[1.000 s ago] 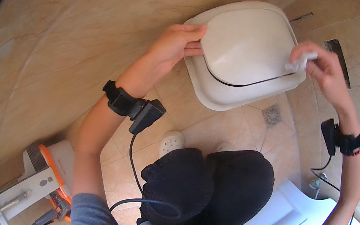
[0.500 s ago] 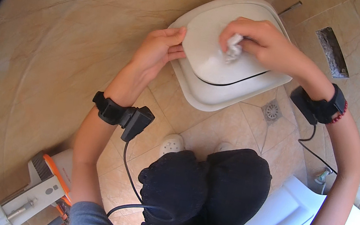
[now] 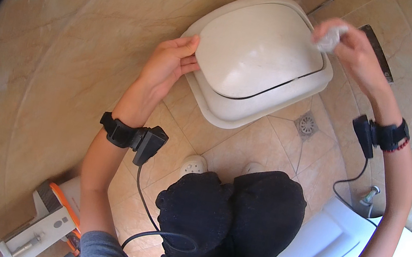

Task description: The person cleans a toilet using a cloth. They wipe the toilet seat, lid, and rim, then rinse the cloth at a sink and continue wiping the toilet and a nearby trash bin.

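Observation:
A cream plastic bin [image 3: 230, 117] with a domed lid [image 3: 258, 49] stands before me, and a dark curved gap runs along the lid's near edge. My left hand [image 3: 174, 57] grips the bin's left rim, thumb on top and fingers at the side. Beyond the right edge of the lid, my right hand [image 3: 355, 50] is raised and apart from the bin. Its fingers are closed on a crumpled white wipe [image 3: 332, 39], slightly blurred.
Marbled tile walls rise on the left and right, with a dark rectangular recess [image 3: 379, 51] at the right. A floor drain [image 3: 307, 125] lies right of the bin. A white toilet [image 3: 328, 232] is at lower right, and a white-and-orange appliance [image 3: 55, 217] at lower left.
My right hand has lifted off the lid and moved up and right with the wipe. The bin has shifted slightly left in view, with my left hand still on its rim.

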A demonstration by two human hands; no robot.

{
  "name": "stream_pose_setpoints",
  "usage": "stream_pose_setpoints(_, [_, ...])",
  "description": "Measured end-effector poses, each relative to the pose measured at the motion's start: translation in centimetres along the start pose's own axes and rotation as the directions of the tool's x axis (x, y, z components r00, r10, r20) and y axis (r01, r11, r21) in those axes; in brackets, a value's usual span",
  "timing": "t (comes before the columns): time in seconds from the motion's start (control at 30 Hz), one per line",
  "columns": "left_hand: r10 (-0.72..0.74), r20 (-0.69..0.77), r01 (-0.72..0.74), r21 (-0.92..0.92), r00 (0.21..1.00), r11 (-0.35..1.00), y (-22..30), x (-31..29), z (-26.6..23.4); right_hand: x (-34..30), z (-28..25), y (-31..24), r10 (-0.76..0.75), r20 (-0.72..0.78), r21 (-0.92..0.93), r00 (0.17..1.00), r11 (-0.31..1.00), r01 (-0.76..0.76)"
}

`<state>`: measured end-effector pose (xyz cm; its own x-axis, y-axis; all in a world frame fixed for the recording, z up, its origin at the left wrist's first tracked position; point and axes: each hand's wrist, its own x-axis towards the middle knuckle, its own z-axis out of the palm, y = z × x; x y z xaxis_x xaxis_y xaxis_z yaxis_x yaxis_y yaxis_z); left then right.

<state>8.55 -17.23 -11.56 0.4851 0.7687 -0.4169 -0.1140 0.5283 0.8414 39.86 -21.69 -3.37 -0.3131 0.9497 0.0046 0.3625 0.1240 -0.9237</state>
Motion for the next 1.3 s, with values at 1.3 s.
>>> stream_pose_setpoints(1.3, [-0.007,-0.060,0.008,0.028,0.998,1.000,0.3,-0.2,1.1,-1.4,-0.2,3.1,-0.110,0.075,-0.108,0.991,0.987,0.118])
